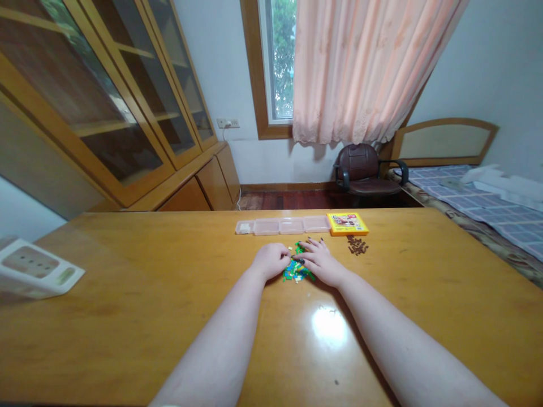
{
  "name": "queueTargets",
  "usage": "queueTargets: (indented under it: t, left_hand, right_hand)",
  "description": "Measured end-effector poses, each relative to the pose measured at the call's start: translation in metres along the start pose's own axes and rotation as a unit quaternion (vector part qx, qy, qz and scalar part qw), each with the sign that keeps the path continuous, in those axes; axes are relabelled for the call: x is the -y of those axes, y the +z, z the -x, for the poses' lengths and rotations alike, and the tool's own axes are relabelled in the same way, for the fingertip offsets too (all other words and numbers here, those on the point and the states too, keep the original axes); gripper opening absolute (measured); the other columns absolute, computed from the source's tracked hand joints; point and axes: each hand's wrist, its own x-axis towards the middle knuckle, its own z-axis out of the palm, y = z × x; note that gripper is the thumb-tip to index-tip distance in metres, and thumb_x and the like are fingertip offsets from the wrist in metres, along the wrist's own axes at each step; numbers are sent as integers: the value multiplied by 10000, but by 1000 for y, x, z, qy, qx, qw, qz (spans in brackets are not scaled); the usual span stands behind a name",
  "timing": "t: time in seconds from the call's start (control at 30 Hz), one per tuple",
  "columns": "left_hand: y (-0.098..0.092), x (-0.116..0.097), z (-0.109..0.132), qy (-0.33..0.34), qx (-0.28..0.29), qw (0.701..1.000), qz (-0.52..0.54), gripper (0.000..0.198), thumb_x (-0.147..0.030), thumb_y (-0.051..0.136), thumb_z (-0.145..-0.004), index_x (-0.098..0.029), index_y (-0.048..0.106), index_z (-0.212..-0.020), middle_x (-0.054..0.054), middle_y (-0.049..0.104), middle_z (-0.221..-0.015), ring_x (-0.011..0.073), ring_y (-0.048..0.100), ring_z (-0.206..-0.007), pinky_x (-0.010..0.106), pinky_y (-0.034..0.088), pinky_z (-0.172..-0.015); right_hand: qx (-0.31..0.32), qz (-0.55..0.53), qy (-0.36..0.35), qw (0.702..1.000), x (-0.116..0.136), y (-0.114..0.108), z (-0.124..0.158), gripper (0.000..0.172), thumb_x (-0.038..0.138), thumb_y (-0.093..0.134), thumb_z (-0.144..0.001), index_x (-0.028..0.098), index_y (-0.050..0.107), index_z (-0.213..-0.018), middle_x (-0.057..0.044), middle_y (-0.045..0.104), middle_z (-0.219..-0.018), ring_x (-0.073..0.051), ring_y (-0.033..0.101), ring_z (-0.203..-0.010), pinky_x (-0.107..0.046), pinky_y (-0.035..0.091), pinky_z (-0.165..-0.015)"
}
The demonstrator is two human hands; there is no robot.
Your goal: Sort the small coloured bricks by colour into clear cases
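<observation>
Your desk spreads wide and glossy under everything. Toward its far edge, four clear trays stand in a row, ending at a yellow box. Your right hand lies palm down, fingers spread over the bricks; your left hand is curled at their left side, and you cannot tell whether it pinches one. The bricks lie loose between your hands, tiny and mixed: green, blue, yellow and white, mostly green and blue. Just below the box sits a smaller heap of brown pieces.
</observation>
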Motion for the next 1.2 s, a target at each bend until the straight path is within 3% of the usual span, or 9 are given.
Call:
queueTargets:
  t: [0.2,0.4,0.63,0.83,1.07,1.2]
  left_hand:
    - [2,1,-1,-11,0,1000,6,258,-261,480,-768,-212,732,-780,30,706,-830,176,611,-787,250,432,-703]
    - [3,3,-1,-4,0,1000,10,257,-243,480,-766,-219,734,-788,24,707,-831,174,614,-797,248,433,-715]
    - [1,0,-1,-20,-2,1000,-4,265,-265,473,-777,-198,729,-769,39,704,-816,171,597,-756,246,408,-667]
    - [0,-1,-1,-14,0,1000,-1,262,-274,474,-780,-203,726,-761,37,701,-808,170,600,-764,240,409,-665]
    - [-1,-2,0,-20,13,1000,1,248,-266,485,-755,-211,727,-745,30,703,-794,174,601,-749,247,419,-677]
    - [0,0,0,7,4,1000,21,258,-231,482,-739,-229,736,-783,12,705,-815,165,603,-775,242,431,-715]
  right_hand:
    - [-43,-4,3,999,-4,0,-2,347,392,409,-921,256,711,-1027,-61,548,-1303,-291,341,-1295,-547,170,-1088]
    - [-16,-6,-7,1000,0,1,0,325,390,436,-911,325,658,-1139,-51,453,-1401,-312,283,-1337,-586,140,-1080]
    - [-57,-29,-14,998,-7,1,-2,345,391,419,-920,255,736,-932,-57,597,-1229,-289,371,-1273,-550,183,-1086]
    - [-27,-32,-22,999,-4,3,-1,311,379,447,-908,306,678,-1103,-50,497,-1362,-295,318,-1318,-576,148,-1086]
    - [-68,-46,-12,997,-8,1,-3,360,374,403,-924,265,745,-901,-57,614,-1207,-280,391,-1261,-549,221,-1073]
    - [-66,-50,-36,996,-7,1,-2,338,372,417,-920,265,736,-950,-58,592,-1243,-274,389,-1269,-533,229,-1076]
